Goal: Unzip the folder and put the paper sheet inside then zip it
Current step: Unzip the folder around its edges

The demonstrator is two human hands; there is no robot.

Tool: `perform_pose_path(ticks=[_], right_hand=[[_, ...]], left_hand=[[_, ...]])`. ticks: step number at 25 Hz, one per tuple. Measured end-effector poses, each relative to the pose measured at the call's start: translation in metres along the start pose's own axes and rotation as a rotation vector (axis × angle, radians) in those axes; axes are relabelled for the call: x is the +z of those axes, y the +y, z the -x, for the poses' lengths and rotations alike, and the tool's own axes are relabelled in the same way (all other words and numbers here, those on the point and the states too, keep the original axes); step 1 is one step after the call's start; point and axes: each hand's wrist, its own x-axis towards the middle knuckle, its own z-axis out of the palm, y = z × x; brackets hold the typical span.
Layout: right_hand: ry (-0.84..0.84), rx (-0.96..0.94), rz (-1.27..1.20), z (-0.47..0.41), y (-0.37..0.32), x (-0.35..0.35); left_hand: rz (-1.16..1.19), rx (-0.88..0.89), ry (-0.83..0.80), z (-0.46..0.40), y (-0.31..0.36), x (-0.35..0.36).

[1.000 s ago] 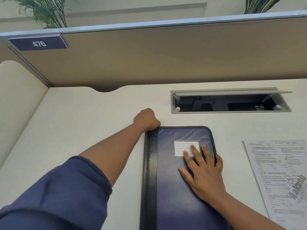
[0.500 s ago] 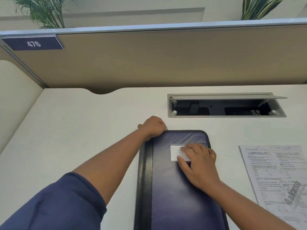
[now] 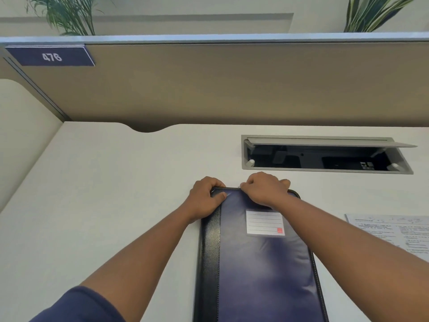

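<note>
**Two hands at the far edge of a closed zip folder**

While a dark blue folder [image 3: 262, 263] lies flat and closed on a pale desk [image 3: 104, 194], both of a person's hands meet at its far edge. The left hand [image 3: 205, 198] grips the folder's far left corner, fingers curled over the edge and thumb pressing on the cover beside the black spine strip. The right hand [image 3: 264, 189] sits just to the right of it on the same far edge, fingers curled and pinched together at the zip line; whether they hold the zip pull itself cannot be told, as the hand hides it. A white lined label [image 3: 264, 223] with a small red square sits on the cover, just nearer than the right hand. To the right of the folder, apart from it, a printed paper sheet [image 3: 394, 231] lies flat on the desk, partly cut off by the picture edge. Beyond the folder and to the right, a cable box [image 3: 325, 156] is set into the desk with its lid raised. Farther back stands a tan partition [image 3: 232, 84] bearing a number plate [image 3: 51, 56] reading 476, up to the left.
</note>
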Motion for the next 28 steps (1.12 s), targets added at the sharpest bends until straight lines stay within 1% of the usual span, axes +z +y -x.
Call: perform_pose_path(ticks=[4, 6, 8, 10, 13, 16, 21, 25, 28], right_hand=[[-0.121, 0.115, -0.026, -0.020, -0.014, -0.009], [-0.166, 0.132, -0.165, -0.026, -0.019, -0.006], [-0.156, 0.142, -0.324, -0.029, -0.020, 0.004], [-0.129, 0.160, -0.432, -0.029, -0.019, 0.006], [-0.167, 0.167, -0.551, -0.023, -0.022, -0.002], [-0.172, 0.153, -0.521, -0.023, -0.024, -0.002], [-0.139, 0.031, -0.346, -0.026, -0.031, -0.003], [-0.172, 0.021, -0.435, -0.027, -0.030, -0.008], [-0.193, -0.030, -0.278, -0.035, -0.031, -0.008]], left_hand=[[0.003, -0.015, 0.021, -0.001, -0.002, 0.003], [-0.002, -0.013, 0.023, -0.002, -0.003, 0.003], [-0.007, -0.005, 0.026, -0.003, -0.005, 0.004], [-0.008, 0.006, 0.023, -0.003, -0.005, 0.004], [0.000, 0.005, 0.020, -0.004, -0.006, 0.004], [-0.001, 0.007, 0.022, -0.004, -0.003, 0.003], [0.032, 0.022, 0.019, -0.002, -0.003, 0.002], [0.057, 0.034, 0.028, -0.003, -0.006, 0.003], [0.071, 0.033, 0.029, -0.003, -0.007, 0.003]])
